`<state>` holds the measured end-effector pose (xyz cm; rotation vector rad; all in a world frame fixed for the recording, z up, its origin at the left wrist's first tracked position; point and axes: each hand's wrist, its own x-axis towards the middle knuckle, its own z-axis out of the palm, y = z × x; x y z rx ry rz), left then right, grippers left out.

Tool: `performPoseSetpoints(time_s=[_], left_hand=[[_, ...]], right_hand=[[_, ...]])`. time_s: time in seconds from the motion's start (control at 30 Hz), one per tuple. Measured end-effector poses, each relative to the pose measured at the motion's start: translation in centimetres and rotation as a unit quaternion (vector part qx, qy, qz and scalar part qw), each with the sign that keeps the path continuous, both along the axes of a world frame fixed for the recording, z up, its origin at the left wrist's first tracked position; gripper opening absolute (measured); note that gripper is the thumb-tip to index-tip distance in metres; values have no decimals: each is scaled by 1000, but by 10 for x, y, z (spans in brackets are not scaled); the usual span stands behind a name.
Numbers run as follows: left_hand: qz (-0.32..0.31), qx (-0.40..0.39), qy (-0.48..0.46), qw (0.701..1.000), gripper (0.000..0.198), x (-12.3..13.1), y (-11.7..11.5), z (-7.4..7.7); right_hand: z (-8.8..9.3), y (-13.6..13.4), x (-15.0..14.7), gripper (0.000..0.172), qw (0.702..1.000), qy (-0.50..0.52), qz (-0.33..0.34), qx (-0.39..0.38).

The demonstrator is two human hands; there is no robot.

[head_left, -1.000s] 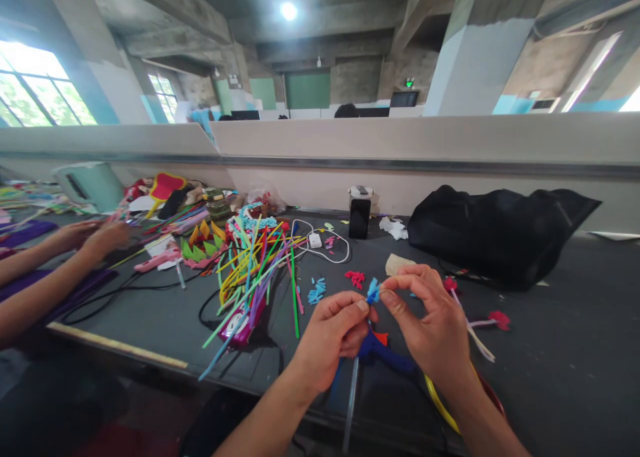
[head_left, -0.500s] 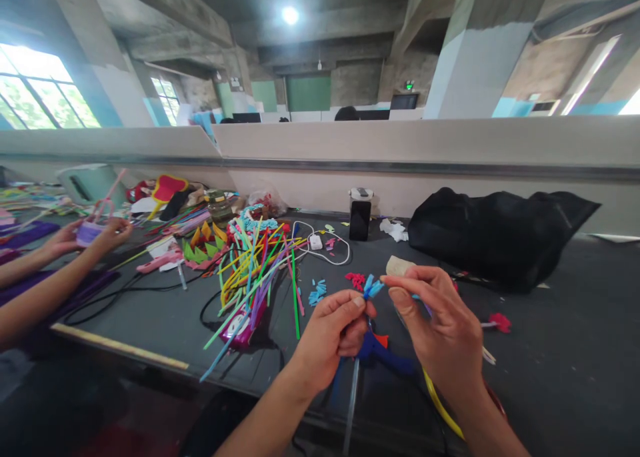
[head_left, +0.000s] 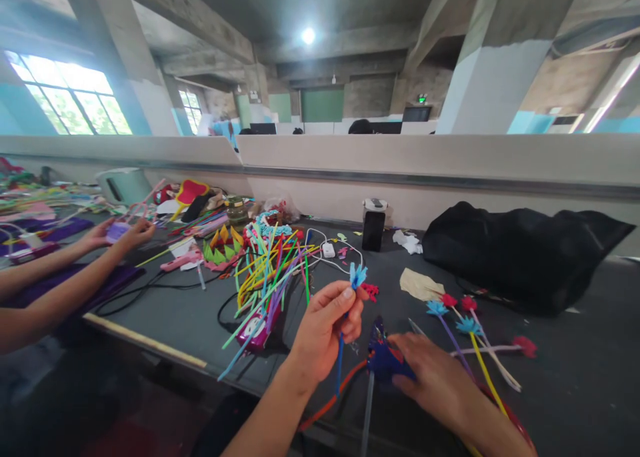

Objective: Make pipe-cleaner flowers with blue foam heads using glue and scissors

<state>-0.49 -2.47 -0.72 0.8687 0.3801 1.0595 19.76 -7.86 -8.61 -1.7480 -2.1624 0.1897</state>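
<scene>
My left hand (head_left: 333,320) pinches a small blue flower (head_left: 358,275) of fuzzy pipe cleaner just below its petals. A blue stem (head_left: 341,364) hangs down beneath the fist. Lower and to the right, a dark blue glue gun (head_left: 385,358) lies on the table with a clear glue stick (head_left: 367,414) out of its back. My right hand (head_left: 433,377) is at this gun, slightly blurred, fingers and thumb apart on its near right side; whether they touch it I cannot tell. Finished blue flowers (head_left: 469,325) and red flowers (head_left: 469,303) on stems lie beyond my right hand.
Loose pipe cleaners (head_left: 265,284) are heaped left of centre over a magenta power strip (head_left: 254,334). A phone (head_left: 373,230) leans upright at the back. On the right sits a large black bag (head_left: 520,257). A co-worker's hands (head_left: 120,234) hold a purple item at far left.
My right hand has left the blue flower and moved down to the glue gun. The left hand still holds the flower, now upright with its petals spread. The view has shifted.
</scene>
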Motion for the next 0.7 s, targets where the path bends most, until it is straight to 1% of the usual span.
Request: performPoseSetpoints(time_s=[0.07, 0.13, 0.23, 0.3, 0.37, 0.47, 0.53, 0.57, 0.63, 0.7], left_hand=[[15, 7, -5, 1000, 16, -4, 2, 0], [19, 10, -9, 1000, 16, -7, 3, 0], [23, 14, -7, 1000, 17, -10, 5, -1], [26, 19, -8, 999, 17, -12, 6, -2], [31, 22, -10, 999, 16, -13, 8, -2], [48, 19, -13, 999, 16, -15, 12, -4], [60, 14, -15, 998, 16, -16, 14, -4], [64, 10, -16, 998, 16, -16, 14, -4], [69, 1, -18, 997, 17, -14, 15, -5], [70, -9, -19, 997, 17, -11, 14, -6]], right_hand=[[-16, -1, -2, 47, 998, -50, -20, -42], [-24, -2, -3, 52, 994, -66, -33, -77], [-23, 0, -4, 52, 989, -46, -29, -138], [-18, 3, -3, 50, 985, -28, -26, -167], [-12, 7, -1, 45, 983, -4, -28, -181], [0, 13, 12, 35, 980, 90, -26, -178], [9, 16, 22, 34, 971, 186, -34, -147], [14, 15, 27, 34, 962, 237, -48, -128], [24, 11, 31, 38, 929, 344, -96, -95], [32, 3, 27, 41, 886, 444, -119, -55]])
